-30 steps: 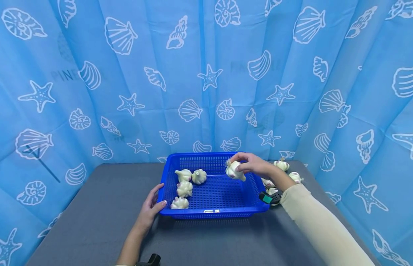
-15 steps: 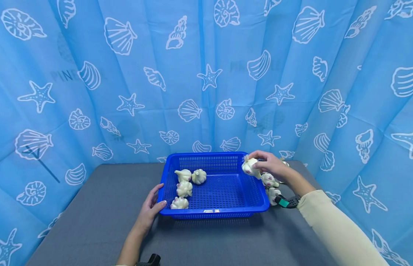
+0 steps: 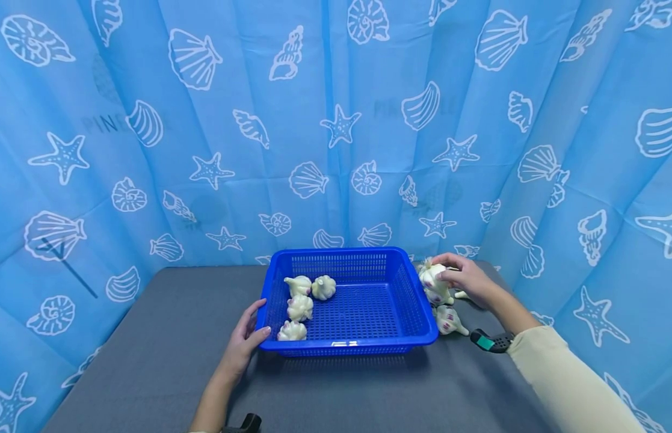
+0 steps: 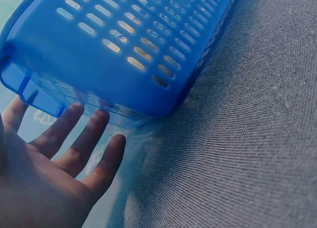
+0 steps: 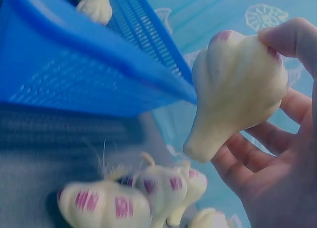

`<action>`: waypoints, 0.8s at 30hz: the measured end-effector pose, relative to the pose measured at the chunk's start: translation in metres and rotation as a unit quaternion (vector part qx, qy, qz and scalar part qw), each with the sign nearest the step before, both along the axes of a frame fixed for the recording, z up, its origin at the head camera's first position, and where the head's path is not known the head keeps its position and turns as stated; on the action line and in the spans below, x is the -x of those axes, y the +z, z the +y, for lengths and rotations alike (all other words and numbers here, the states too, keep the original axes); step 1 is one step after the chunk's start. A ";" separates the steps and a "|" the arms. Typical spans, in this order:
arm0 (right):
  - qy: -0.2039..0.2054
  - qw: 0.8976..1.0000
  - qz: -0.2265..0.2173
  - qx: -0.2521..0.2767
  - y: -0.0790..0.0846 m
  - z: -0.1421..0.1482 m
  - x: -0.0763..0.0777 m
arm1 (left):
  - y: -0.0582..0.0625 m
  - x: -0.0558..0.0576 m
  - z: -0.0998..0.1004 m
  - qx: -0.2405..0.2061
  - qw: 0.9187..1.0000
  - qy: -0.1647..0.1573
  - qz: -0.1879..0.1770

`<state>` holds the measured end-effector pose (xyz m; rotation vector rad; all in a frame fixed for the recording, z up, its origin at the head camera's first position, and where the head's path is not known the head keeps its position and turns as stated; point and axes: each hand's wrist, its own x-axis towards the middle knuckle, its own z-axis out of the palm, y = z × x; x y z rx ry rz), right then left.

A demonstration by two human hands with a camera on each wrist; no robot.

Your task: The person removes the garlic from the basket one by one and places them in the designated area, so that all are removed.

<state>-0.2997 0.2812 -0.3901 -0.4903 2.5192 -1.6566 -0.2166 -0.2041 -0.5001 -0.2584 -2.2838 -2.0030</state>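
Observation:
In the head view, my right hand (image 3: 468,281) holds a garlic bulb (image 3: 432,276) just beyond the basket's right rim. The right wrist view shows this purple-marked white garlic bulb (image 5: 235,84) between thumb and fingers, its stem pointing down. A blue plastic basket (image 3: 343,344) stands on the table, with several garlic bulbs (image 3: 300,307) along its left side. My left hand (image 3: 243,343) rests at the basket's left rim, thumb and fingertips touching it. In the left wrist view, its fingers (image 4: 86,144) are extended beside the perforated outer wall.
More garlic bulbs (image 3: 449,320) lie on the grey table (image 3: 168,337) right of the basket, partly hidden beneath the right hand. A blue curtain (image 3: 336,150) printed with shells and starfish hangs behind and at both sides.
My right hand has carried the garlic bulb rightward from above the basket to past its right rim, over the loose bulbs. The left hand and basket stay put.

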 end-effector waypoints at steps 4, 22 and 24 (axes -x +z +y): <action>-0.017 1.000 0.006 -0.003 -0.005 0.010 -0.007 | 0.000 0.000 0.000 -0.001 1.000 -0.001 0.003; -0.128 0.990 0.021 -0.059 -0.030 0.046 -0.028 | 0.000 0.000 0.000 -0.005 1.000 -0.005 0.003; -0.136 0.988 0.022 -0.071 -0.034 0.049 -0.030 | 0.000 -0.001 0.000 -0.005 1.000 -0.005 0.003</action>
